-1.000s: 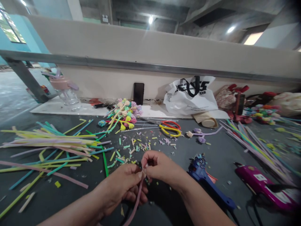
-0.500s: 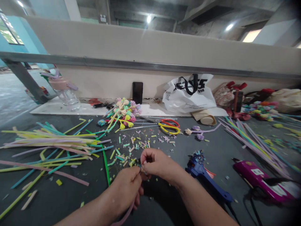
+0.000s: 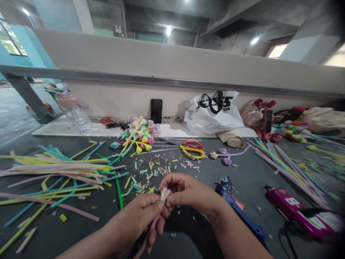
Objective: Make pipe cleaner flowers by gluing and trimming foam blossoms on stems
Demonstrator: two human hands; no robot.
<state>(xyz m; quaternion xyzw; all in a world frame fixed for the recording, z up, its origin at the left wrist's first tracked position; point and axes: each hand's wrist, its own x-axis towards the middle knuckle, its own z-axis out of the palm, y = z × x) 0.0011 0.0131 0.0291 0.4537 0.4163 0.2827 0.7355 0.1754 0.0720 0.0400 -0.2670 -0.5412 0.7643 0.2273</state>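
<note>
With my left hand (image 3: 140, 216) and right hand (image 3: 185, 192) both pinching the pink pipe cleaner (image 3: 161, 201), its tip is only starting to curl, while finished flowers (image 3: 141, 131) lie at the surface's far edge.

Floor (image 3: 81, 237): dark grey
Wall (image 3: 172, 61): low, beige, with metal rail (image 3: 172, 82)
Ceiling lights (image 3: 168, 31): lit
Window (image 3: 9, 41): far left

Bare forearms, left hand (image 3: 140, 217), right hand (image 3: 188, 194) (sleeveless)

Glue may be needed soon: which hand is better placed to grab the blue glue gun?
Right, probably: the right hand is beside the blue glue gun; the left hand holds the pink strip farther away.
</note>
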